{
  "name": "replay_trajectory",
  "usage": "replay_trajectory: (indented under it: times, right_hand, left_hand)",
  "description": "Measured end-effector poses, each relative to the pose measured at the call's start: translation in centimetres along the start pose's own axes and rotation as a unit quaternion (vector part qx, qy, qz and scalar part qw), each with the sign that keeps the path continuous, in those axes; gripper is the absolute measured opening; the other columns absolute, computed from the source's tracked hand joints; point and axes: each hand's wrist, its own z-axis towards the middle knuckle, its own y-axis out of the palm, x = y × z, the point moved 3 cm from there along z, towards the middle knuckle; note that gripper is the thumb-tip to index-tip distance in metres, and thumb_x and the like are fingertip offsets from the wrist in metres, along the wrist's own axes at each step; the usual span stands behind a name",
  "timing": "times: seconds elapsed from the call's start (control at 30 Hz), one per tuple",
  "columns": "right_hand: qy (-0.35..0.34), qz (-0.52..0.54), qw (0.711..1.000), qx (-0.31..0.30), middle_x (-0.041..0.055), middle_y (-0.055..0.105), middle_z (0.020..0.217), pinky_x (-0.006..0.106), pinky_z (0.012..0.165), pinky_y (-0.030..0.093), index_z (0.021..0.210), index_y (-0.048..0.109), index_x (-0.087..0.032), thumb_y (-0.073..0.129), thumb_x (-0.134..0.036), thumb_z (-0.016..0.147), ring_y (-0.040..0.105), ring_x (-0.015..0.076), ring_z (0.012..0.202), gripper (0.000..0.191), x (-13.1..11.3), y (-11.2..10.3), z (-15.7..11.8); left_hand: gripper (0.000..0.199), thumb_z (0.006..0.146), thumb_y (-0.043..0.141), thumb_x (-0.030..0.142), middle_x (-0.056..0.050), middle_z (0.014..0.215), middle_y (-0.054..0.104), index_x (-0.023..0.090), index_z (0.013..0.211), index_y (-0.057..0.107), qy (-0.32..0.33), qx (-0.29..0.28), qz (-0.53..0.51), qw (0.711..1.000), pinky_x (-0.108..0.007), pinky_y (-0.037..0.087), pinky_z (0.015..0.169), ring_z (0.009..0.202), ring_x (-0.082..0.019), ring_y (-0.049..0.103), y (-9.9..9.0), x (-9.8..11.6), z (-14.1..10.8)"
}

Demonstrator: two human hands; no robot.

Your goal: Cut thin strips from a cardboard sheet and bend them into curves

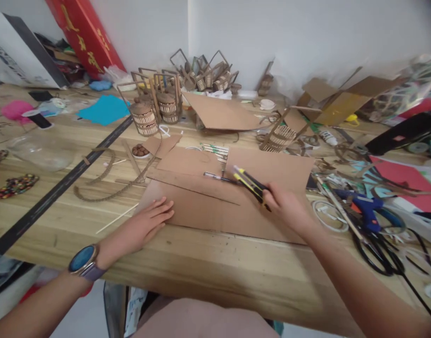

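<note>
A large sheet of brown cardboard (197, 211) lies on the wooden table near its front edge, with a long dark slit or line across its left part. My left hand (154, 218) rests flat on the cardboard's left end, fingers spread, holding nothing. Above the right part of the cardboard, my right hand (280, 206) is wrapped round a black and yellow utility knife (250, 184), whose front end points up and left. A dark pen (219, 177) lies on the cardboard just left of the knife.
Small woven baskets (144, 119) stand at the back, beside another cardboard piece (222, 112). A blue glue gun (368, 211) and black-handled scissors (373, 256) lie at the right. A long black strip (64, 180) and a thin stick (117, 218) are at the left.
</note>
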Motion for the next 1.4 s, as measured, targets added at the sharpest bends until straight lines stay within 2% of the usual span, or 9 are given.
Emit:
replay_trajectory:
  times: [0.03,0.07,0.17,0.27,0.4,0.57,0.9,1.17,1.4]
  right_hand:
    - [0.024,0.044,0.999,0.005,0.0077,0.069,0.077,0.029,0.063,0.05,0.097,0.061,-0.018,0.029,-0.031,0.097,0.064,0.0183,0.066,0.034,1.1,-0.1,-1.7]
    - [0.075,0.193,0.978,0.039,0.0072,0.069,0.078,0.031,0.064,0.052,0.097,0.061,-0.019,0.032,-0.039,0.097,0.064,0.0185,0.066,0.035,2.3,-0.3,-3.6]
    - [0.216,0.521,0.822,0.081,0.0055,0.07,0.086,0.033,0.061,0.055,0.096,0.063,-0.024,0.063,-0.059,0.079,0.063,0.0188,0.064,0.038,5.1,0.0,-9.9]
    - [0.292,0.63,0.714,0.086,0.0055,0.069,0.092,0.031,0.063,0.057,0.1,0.068,-0.026,0.084,-0.048,0.062,0.062,0.0175,0.07,0.047,5.3,0.4,-15.1]
    - [0.335,0.676,0.642,0.136,0.0028,0.065,0.088,0.022,0.059,0.055,0.101,0.069,-0.027,0.088,-0.041,0.061,0.058,0.0131,0.072,0.046,4.0,0.6,-18.4]
    - [0.327,0.703,0.617,0.133,-0.0004,0.056,0.074,0.016,0.041,0.039,0.099,0.069,-0.025,0.086,-0.049,0.062,0.044,0.0064,0.054,0.047,3.1,1.0,-18.8]
    - [0.329,0.697,0.626,0.121,-0.0027,0.051,0.065,0.013,0.038,0.029,0.083,0.065,-0.019,0.083,-0.052,0.066,0.038,0.0028,0.048,0.042,2.3,2.8,-18.5]
    - [0.314,0.718,0.609,0.122,-0.0024,0.059,0.067,0.02,0.043,0.043,0.096,0.064,-0.02,0.08,-0.051,0.069,0.048,0.0069,0.048,0.044,0.1,2.5,-17.7]
    - [0.337,0.709,0.607,0.126,-0.0077,0.052,0.052,0.015,0.026,0.022,0.08,0.056,-0.021,0.08,-0.061,0.06,0.03,0.0031,0.031,0.051,-0.1,3.4,-16.6]
  left_hand:
    - [0.04,0.103,0.037,0.027,-0.006,0.15,0.048,0.019,0.135,0.059,-0.001,-0.001,0.007,1.0,-0.044,0.038,0.117,0.144,-0.024,0.037,-0.2,0.1,0.1]
    - [0.039,0.103,0.037,0.028,-0.006,0.149,0.05,0.019,0.133,0.06,-0.002,-0.001,0.015,1.0,-0.043,0.039,0.116,0.143,-0.024,0.039,-0.4,0.2,0.2]
    - [0.037,0.102,0.04,0.028,-0.008,0.142,0.057,0.018,0.126,0.066,-0.002,-0.004,0.055,0.998,-0.042,0.042,0.114,0.136,-0.024,0.048,-1.4,1.1,1.0]
    - [0.035,0.101,0.04,0.026,-0.011,0.132,0.064,0.015,0.114,0.071,0.004,-0.018,0.122,0.992,-0.041,0.046,0.109,0.122,-0.026,0.06,-2.1,2.6,2.5]
    - [0.031,0.1,0.043,0.026,-0.013,0.126,0.066,0.015,0.111,0.07,0.002,-0.028,0.172,0.985,-0.043,0.05,0.101,0.115,-0.028,0.062,-1.9,4.8,4.4]
    - [0.027,0.099,0.046,0.025,-0.014,0.123,0.066,0.015,0.109,0.069,0.006,-0.037,0.176,0.984,-0.043,0.049,0.099,0.113,-0.027,0.063,-1.1,6.0,5.7]
    - [0.03,0.099,0.041,0.018,-0.018,0.12,0.066,0.011,0.108,0.069,0.021,-0.041,0.203,0.978,-0.041,0.05,0.1,0.113,-0.028,0.062,-1.2,6.8,5.8]
    - [0.03,0.098,0.042,0.017,-0.019,0.119,0.066,0.009,0.11,0.068,0.027,-0.048,0.221,0.974,-0.043,0.051,0.098,0.11,-0.03,0.063,-0.7,6.8,5.9]
    - [0.035,0.099,0.036,0.015,-0.02,0.121,0.065,0.007,0.113,0.067,0.022,-0.039,0.211,0.977,-0.046,0.048,0.102,0.116,-0.03,0.061,-0.3,6.8,5.9]
